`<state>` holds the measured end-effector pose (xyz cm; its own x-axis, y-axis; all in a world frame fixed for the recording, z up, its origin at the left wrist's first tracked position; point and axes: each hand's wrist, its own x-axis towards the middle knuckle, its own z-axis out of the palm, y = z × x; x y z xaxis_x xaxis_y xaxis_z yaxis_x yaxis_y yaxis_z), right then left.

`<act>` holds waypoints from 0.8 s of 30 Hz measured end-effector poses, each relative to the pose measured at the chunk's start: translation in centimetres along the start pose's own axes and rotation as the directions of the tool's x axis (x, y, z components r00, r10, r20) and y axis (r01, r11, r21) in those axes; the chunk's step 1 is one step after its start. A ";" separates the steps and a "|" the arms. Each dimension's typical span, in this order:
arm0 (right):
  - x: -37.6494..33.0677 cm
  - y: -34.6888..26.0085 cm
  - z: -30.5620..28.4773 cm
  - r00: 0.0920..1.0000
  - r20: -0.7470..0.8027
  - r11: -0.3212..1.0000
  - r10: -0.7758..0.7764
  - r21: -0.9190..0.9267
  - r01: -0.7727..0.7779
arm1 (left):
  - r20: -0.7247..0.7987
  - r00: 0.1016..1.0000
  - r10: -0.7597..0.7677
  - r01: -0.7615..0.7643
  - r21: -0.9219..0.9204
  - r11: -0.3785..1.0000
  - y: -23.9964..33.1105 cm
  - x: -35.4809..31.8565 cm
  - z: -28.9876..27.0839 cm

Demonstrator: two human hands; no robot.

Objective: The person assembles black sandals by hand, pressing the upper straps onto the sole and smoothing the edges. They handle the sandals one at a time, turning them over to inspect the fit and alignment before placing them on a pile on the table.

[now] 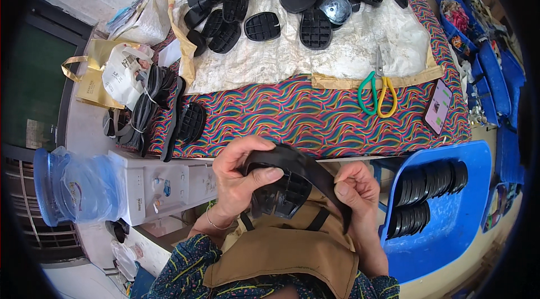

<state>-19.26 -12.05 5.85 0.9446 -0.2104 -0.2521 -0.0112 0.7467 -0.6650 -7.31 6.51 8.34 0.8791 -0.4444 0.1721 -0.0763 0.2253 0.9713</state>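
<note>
Off the near edge of the bench [270, 116], left fingers [266, 176] grip a black gridded rubber sole [293, 187], right fingers [344, 191] pinching a flat black strap [322, 177] sloping down-right.

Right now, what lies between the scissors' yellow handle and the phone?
In the head view, bare multicoloured wavy-patterned tablecloth lies between the yellow handle and the phone, with the tan border of the white sheet along the gap's upper edge.

The strap [325, 180] looks smooth, faintly glossy — the tub [450, 231] shiny plastic, the scissor blades [379, 64] metal.
</note>
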 end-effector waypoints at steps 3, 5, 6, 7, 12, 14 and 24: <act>-0.2 2.0 0.6 0.997 0.002 0.996 -0.072 0.043 0.072 | -0.080 0.992 -0.094 0.084 -0.119 0.989 -0.4 -0.2 0.7; -0.1 3.0 0.6 0.995 0.019 0.991 -0.102 0.091 0.100 | -0.131 0.983 -0.126 0.104 -0.160 0.982 -0.7 -0.1 1.2; -0.1 3.4 0.7 0.994 0.011 0.988 -0.105 0.110 0.103 | -0.156 0.977 -0.143 0.114 -0.182 0.977 -0.9 0.0 1.4; -0.1 3.7 1.0 0.994 0.006 0.986 -0.108 0.131 0.106 | -0.160 0.972 -0.172 0.137 -0.209 0.968 -0.7 0.1 1.7; -0.2 4.7 2.1 0.983 -0.072 0.980 -0.170 0.095 0.176 | -0.191 0.968 -0.162 0.117 -0.230 0.966 -1.0 0.2 2.1; -0.1 4.7 2.6 0.977 -0.116 0.979 -0.178 0.082 0.188 | -0.186 0.967 -0.174 0.124 -0.251 0.960 -1.2 0.4 2.3; 0.0 5.4 3.2 0.918 -0.210 0.941 -0.337 -0.097 0.323 | -0.204 0.950 -0.237 0.158 -0.342 0.926 -2.5 0.5 2.9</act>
<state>-18.22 -6.02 4.55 0.8015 -0.5776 -0.1551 0.2631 0.5734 -0.7759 -8.00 3.20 6.45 0.9490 -0.2987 -0.1006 0.2293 0.4351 0.8707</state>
